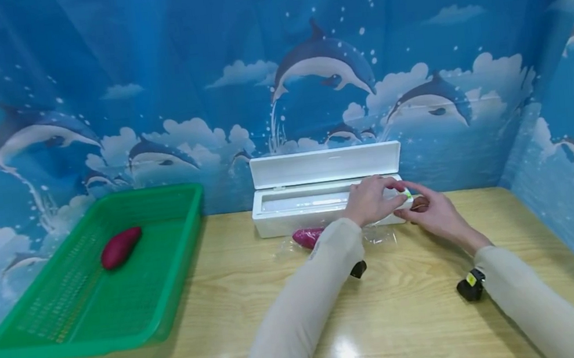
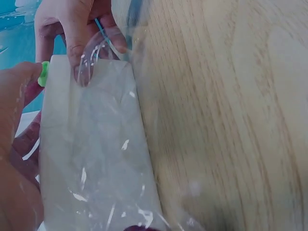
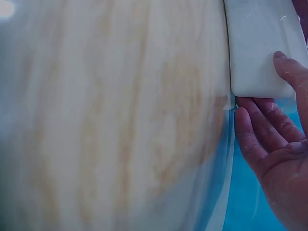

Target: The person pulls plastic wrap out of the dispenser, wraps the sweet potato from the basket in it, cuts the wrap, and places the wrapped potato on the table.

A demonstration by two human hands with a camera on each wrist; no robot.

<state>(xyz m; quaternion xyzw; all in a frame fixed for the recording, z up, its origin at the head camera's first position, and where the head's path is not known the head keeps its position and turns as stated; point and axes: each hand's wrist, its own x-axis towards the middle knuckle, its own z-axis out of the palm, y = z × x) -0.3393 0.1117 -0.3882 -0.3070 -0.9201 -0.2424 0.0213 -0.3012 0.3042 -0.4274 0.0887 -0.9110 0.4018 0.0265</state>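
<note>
A white cling film dispenser (image 1: 291, 223) stands at the table's back with its lid raised and a film roll (image 1: 305, 201) inside. My left hand (image 1: 373, 199) reaches over its right end, thumb and finger pinching the small green slide cutter (image 2: 44, 73). My right hand (image 1: 438, 214) grips that same end, with the thumb on the front face and the other fingers around the end (image 3: 274, 130). In front of the dispenser lies a purple sweet potato (image 1: 306, 237), partly hidden by my left sleeve. Clear film (image 1: 379, 234) spreads around it and hangs over the dispenser's front.
A green plastic basket (image 1: 174, 307) at the left holds another purple sweet potato (image 1: 121, 248). Behind the wooden table (image 1: 395, 313) hangs a blue dolphin-print curtain (image 1: 190, 55), which continues along the right side.
</note>
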